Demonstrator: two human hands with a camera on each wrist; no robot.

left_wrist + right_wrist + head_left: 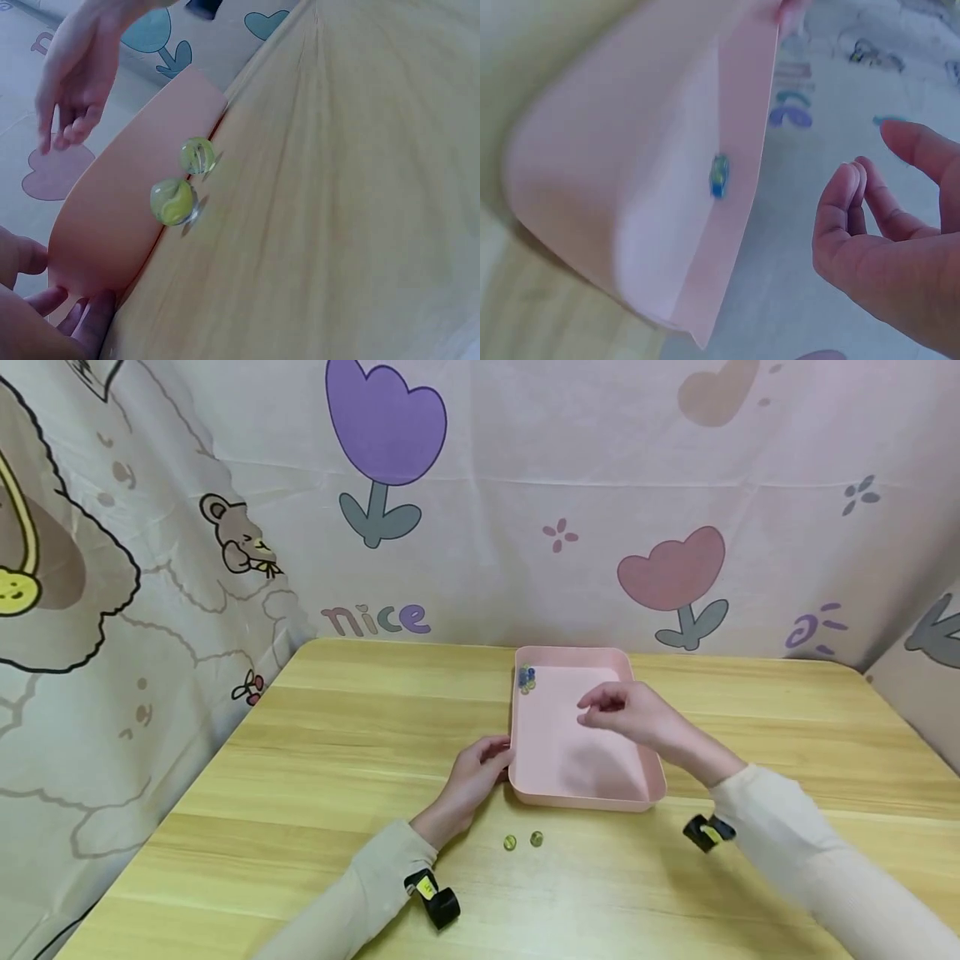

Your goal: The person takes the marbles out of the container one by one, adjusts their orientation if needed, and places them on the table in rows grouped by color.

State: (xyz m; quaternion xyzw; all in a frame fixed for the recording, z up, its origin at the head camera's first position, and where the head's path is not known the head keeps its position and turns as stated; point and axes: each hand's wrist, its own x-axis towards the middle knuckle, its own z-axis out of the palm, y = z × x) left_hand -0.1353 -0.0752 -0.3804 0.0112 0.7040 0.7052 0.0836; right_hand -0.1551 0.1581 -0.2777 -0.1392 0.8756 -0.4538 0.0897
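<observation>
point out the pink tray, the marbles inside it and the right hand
pink tray [555,727]: head view, bare floor of the tray
marbles inside it [527,677]: head view, middle of the cluster
right hand [634,714]: head view, back of the hand

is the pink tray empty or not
Not empty: a cluster of marbles sits inside the pink tray, near its far left corner in the head view.

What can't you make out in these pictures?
- Clustered marbles in the pink tray: head view, too small and bunched to count; right wrist view, blurred.
- Tray's inside: left wrist view, hidden by its outer wall.
- Left hand: left wrist view, partly cut off by the left edge.
</observation>
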